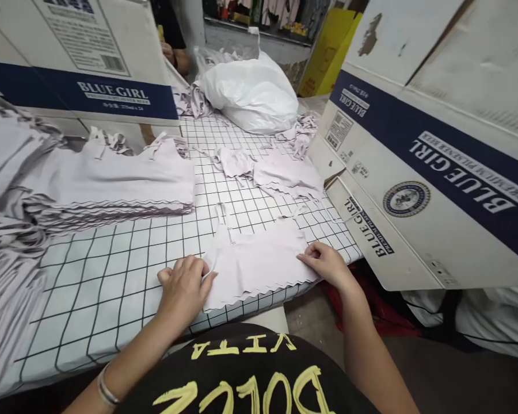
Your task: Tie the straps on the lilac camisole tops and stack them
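Observation:
A pale pink camisole top [263, 261] with thin straps and a wavy hem lies flat on the checked tablecloth [125, 276] in front of me. My left hand [185, 282] pinches its left side edge between thumb and fingers. At the opposite side edge, my right hand [326, 261] grips the fabric between thumb and forefinger. Beyond it lies another pale pink top [287, 172], loosely crumpled at one end. To the left, a neat stack of similar tops [121, 175] has its wavy hems lined up towards me.
Beer cartons stand on both sides: a left carton [69, 63] behind the stack and a large right carton [440, 155] overhanging the table edge. A white plastic bag [252, 92] sits at the back. More folded garments [8, 287] fill the far left. Another person's arm [179, 57] shows behind the left carton.

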### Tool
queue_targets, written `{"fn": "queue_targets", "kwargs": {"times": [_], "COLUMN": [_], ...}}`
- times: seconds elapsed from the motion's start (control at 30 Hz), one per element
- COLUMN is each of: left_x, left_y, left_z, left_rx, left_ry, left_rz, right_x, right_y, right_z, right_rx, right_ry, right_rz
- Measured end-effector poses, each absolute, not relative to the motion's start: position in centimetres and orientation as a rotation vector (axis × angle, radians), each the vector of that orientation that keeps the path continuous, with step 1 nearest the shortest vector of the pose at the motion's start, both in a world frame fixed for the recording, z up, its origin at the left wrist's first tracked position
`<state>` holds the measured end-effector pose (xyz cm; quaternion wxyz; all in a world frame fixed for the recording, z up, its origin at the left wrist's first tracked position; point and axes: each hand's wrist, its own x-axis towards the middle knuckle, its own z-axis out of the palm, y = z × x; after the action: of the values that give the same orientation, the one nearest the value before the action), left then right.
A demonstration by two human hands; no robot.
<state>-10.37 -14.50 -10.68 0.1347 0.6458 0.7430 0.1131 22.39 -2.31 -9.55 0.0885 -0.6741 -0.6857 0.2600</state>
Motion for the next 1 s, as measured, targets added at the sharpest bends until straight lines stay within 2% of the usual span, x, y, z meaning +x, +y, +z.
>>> {"fn": "queue_targets", "kwargs": {"times": [0.27,0.37,0.47,0.57,0.67,0.87,1.0], "left_x": [-13.6,-12.7,-8.5,-4.1,-1.9,-2.1,-2.0], "left_y": [-15.3,-14.8,-12.6,-10.1,-8.6,-8.7,-8.7], "left_z": [-9.5,-9.2,-9.6,-10.8,-11.8,-12.2,-12.2], "left_rx": [1.666,1.954,2.376,2.625,2.65,2.556,2.532], "left_ry": [2.152,2.17,1.668,1.051,0.816,0.79,0.792], "left_rz": [0.265,0.413,0.477,0.326,0.224,0.244,0.229], "right_x": [20.9,20.1,17.6,14.6,12.7,12.5,12.1], "right_y": [-4.0,-2.3,1.2,4.5,6.8,11.1,14.8], "right_z": [-8.6,-8.7,-9.4,-10.1,-10.4,-8.2,-5.3], "right_rx": [-1.797,-1.782,-1.797,-1.829,-1.781,-1.373,-1.269], "right_ry": [-1.977,-1.982,-2.025,-2.065,-1.909,-1.207,-0.958], "right_rz": [1.112,0.876,0.65,0.628,0.919,1.732,1.785]}}
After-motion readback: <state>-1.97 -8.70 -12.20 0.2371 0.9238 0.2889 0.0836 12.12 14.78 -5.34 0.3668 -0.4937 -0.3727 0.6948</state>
